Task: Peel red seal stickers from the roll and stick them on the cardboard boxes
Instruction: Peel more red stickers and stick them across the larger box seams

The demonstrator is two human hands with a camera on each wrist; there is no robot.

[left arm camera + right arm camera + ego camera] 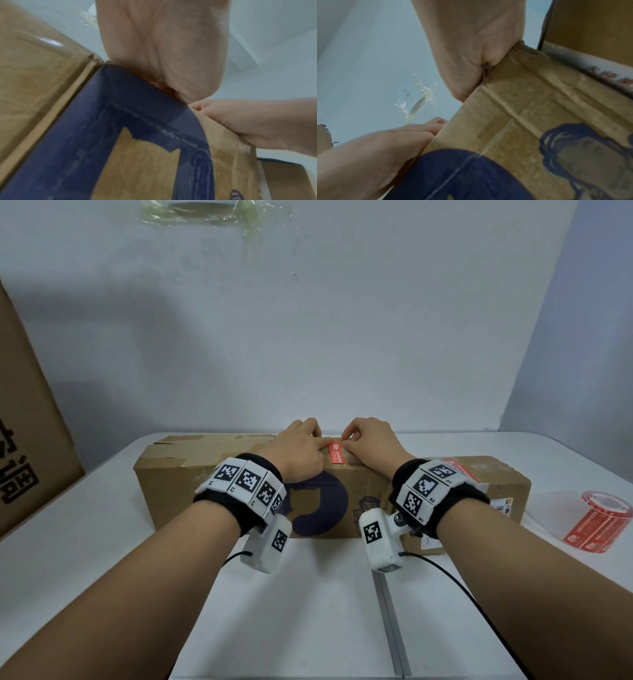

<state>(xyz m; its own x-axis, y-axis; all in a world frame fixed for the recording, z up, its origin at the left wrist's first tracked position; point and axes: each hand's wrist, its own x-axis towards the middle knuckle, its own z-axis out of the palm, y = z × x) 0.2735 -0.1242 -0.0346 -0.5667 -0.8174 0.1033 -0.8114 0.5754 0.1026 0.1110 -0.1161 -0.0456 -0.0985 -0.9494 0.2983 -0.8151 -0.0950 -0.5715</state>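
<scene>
A long cardboard box (191, 484) with a dark blue print lies across the white table. A red seal sticker (336, 454) lies on its top, near the front edge. My left hand (301, 445) rests on the box top and its straight forefinger presses the sticker's left side. My right hand (368, 441) has curled fingers that pinch the sticker's far end. The wrist views show only the heels of the left hand (163, 47) and the right hand (471, 47) against the box's front face (137, 162); the fingertips are hidden there. The sticker roll (597, 522) stands at the far right.
A second cardboard box (496, 484) adjoins on the right, with a red sticker (460, 470) on its top. A large printed carton (30, 412) leans at the left edge. A metal seam (390, 621) runs across the near table. The wall stands close behind.
</scene>
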